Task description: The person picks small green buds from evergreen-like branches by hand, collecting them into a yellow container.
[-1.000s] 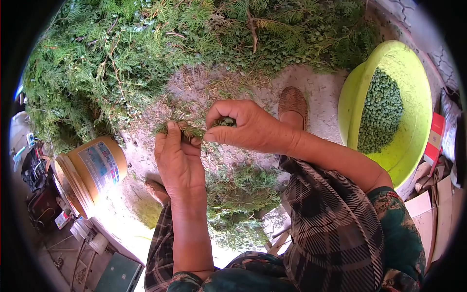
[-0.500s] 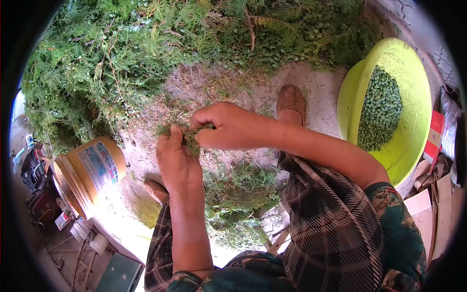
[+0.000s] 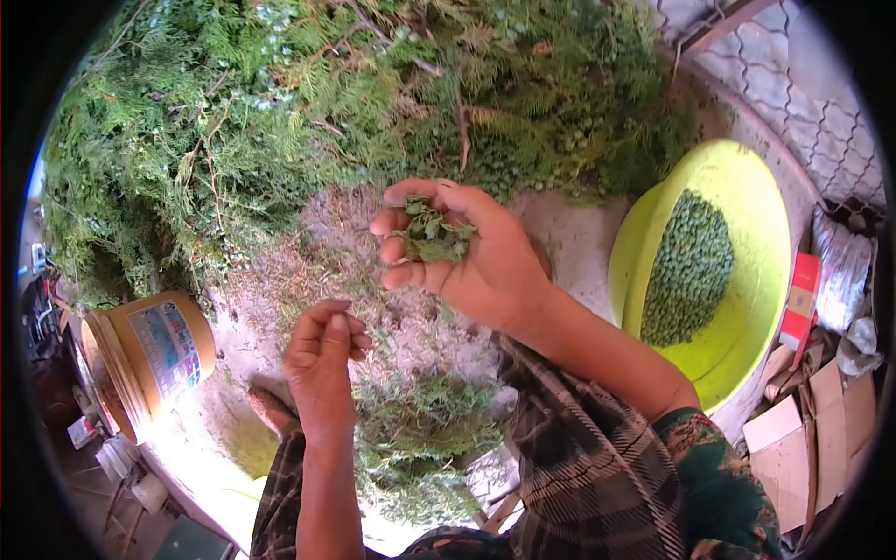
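Observation:
My right hand (image 3: 490, 252) is turned palm up with its fingers curled around a small handful of green cones (image 3: 439, 233), some with leafy bits among them. Lower and to the left, my left hand (image 3: 322, 359) has its fingers bent in and the thumb against them; no sprig shows in it. Beneath both hands, the ground (image 3: 280, 271) is strewn with plant scraps. Between my legs lies a heap of stripped-looking green sprigs (image 3: 420, 429).
Cut evergreen branches (image 3: 308, 103) are piled across the far side. At the right, a tilted yellow-green basin (image 3: 751, 308) contains many green cones (image 3: 691, 271). A tan bucket (image 3: 173, 345) stands at the left. Cardboard (image 3: 784, 457) and a red box (image 3: 801, 299) lie beyond the basin.
My hands have moved apart. The sprig between them has gone from sight. My right hand has turned palm up, showing the cones, and the view has shifted toward the right.

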The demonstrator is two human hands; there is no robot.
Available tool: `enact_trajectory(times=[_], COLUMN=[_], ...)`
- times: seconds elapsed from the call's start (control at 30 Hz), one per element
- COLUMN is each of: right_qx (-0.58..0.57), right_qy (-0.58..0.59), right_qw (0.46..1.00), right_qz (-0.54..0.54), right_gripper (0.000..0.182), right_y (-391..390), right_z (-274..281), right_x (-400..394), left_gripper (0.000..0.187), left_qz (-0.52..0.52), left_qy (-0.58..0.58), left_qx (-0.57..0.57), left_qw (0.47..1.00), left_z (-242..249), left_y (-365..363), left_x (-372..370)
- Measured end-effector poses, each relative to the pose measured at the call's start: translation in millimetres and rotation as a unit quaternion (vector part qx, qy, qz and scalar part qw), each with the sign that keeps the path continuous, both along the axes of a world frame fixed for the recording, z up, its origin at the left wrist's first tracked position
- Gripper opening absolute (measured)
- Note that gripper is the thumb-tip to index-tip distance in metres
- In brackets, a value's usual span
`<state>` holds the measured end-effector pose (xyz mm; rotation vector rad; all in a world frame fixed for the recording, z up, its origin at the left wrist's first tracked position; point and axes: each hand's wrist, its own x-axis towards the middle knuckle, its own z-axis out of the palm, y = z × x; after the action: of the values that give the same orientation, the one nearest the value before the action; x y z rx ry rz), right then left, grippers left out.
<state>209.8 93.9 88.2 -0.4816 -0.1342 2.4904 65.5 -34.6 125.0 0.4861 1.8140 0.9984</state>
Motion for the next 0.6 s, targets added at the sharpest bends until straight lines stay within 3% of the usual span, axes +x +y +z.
enact_trajectory(times=[0.1,0.13,0.2,0.3,0.33,0.43,0.47,0.5,0.6], right_qx=[0.034,0.021,0.012,0.053,0.050,0.073,0.152,0.229,0.188], right_qy=[-0.024,0.002,0.038,-0.008,-0.006,-0.015,-0.058,-0.101,-0.096], right_qw=[0.998,0.999,0.998,0.998,0.998,0.997,0.987,0.968,0.978], right_qz=[-0.038,-0.039,-0.041,-0.027,-0.029,-0.022,-0.015,-0.007,0.003], right_gripper=[0.040,0.040,0.040,0.034,0.034,0.026,0.026,0.029,0.028], right_y=[5,7,8,0,-1,-3,-4,-5,-6], right_z=[29,33,36,44,43,37,30,27,30], right_x=[-6,-6,-7,-9,-9,-8,-8,-8,-9], left_gripper=[0.020,0.021,0.033,0.039,0.040,0.032,0.032,0.028,0.020], left_qz=[0.067,-0.004,-0.142,-0.168,-0.166,-0.171,-0.172,-0.155,-0.127], left_qy=[0.057,0.156,0.350,0.414,0.395,0.411,0.411,0.347,0.207], left_qx=[0.116,0.178,0.263,0.296,0.263,0.260,0.260,0.232,0.193], left_qw=[0.989,0.972,0.888,0.844,0.864,0.857,0.857,0.895,0.951], left_z=[27,30,37,24,28,27,29,31,32], left_y=[30,35,44,51,53,57,56,56,54], left_x=[24,30,29,26,27,23,22,22,14])
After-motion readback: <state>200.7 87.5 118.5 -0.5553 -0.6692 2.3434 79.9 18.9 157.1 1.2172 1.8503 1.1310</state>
